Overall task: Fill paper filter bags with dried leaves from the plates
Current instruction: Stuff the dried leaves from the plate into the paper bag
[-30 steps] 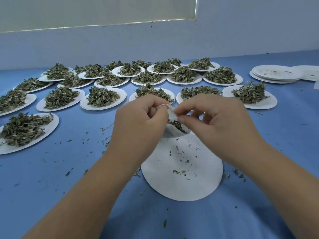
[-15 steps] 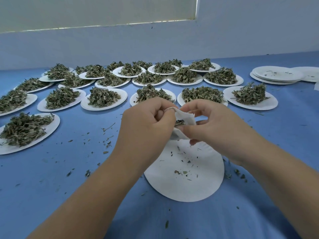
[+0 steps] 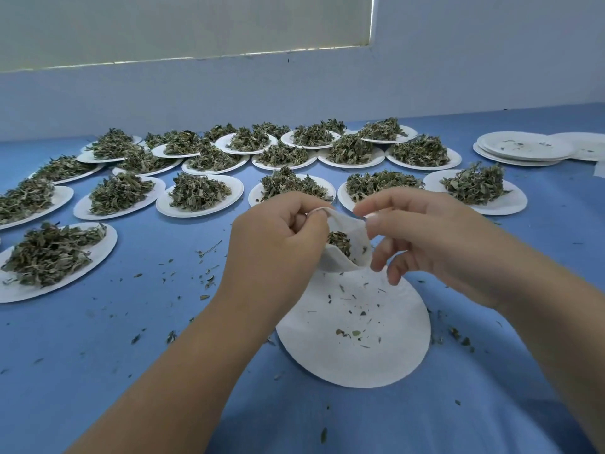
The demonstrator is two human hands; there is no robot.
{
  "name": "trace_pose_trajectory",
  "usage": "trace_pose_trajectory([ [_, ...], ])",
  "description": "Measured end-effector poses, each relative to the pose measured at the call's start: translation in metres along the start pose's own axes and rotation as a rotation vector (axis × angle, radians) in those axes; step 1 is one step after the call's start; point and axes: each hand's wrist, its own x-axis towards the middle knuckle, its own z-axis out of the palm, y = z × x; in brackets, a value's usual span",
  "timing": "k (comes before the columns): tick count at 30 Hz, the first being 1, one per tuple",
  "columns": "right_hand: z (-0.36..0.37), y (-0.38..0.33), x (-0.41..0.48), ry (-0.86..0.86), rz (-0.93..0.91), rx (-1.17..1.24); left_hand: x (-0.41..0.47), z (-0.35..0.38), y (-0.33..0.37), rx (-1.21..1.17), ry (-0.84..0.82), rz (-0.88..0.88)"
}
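Observation:
A white paper filter bag (image 3: 355, 235) hangs open above a nearly bare white plate (image 3: 376, 355) in front of me. Dried green leaves (image 3: 340, 241) show inside its mouth. My left hand (image 3: 278, 244) pinches the bag's left rim between thumb and fingers. My right hand (image 3: 415, 234) pinches the right rim with thumb and forefinger, its other fingers spread loosely below. Several white plates heaped with dried leaves (image 3: 199, 194) stand in rows across the blue cloth behind the bag.
A stack of used plates (image 3: 523, 149) lies at the far right, beside loose white filter paper (image 3: 589, 152). Leaf crumbs (image 3: 206, 280) are scattered on the blue cloth left of my hands. A leaf plate (image 3: 49, 257) sits near the left edge.
Both hands have pulled the bag's rim apart, so the mouth gapes wider and more leaves show inside. The right hand's lower fingers have come off the bag.

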Motion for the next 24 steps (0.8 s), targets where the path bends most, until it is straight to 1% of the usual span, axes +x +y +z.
trace_pose_trajectory([
  [3, 0.000, -0.001, -0.004, -0.119, 0.059, -0.030, 0.000, 0.001, 0.000, -0.001, 0.002, -0.005],
  [5, 0.003, 0.000, -0.003, -0.127, 0.053, -0.090, 0.000, 0.002, 0.000, -0.004, -0.001, 0.001],
  [11, 0.016, 0.004, 0.003, 0.043, -0.036, -0.402, -0.003, 0.006, 0.001, -0.021, -0.048, 0.040],
  [15, 0.020, 0.003, 0.008, 0.156, -0.083, -0.521, -0.004, 0.007, 0.001, 0.017, -0.046, 0.052],
  [16, 0.020, 0.003, 0.009, 0.161, -0.091, -0.511, -0.003, 0.007, 0.001, 0.009, -0.039, 0.047],
  [17, 0.019, 0.002, 0.009, 0.148, -0.087, -0.451, -0.003, 0.006, 0.000, -0.007, -0.028, 0.040],
  [20, 0.019, -0.003, 0.008, 0.035, -0.011, -0.204, -0.002, 0.005, 0.001, -0.037, 0.018, 0.027],
  [22, 0.021, -0.005, 0.010, 0.024, -0.002, -0.211, -0.002, 0.006, 0.003, -0.032, 0.026, 0.034],
  [24, 0.026, -0.007, 0.015, 0.069, -0.038, -0.318, -0.004, 0.006, 0.004, -0.027, 0.015, 0.048],
])
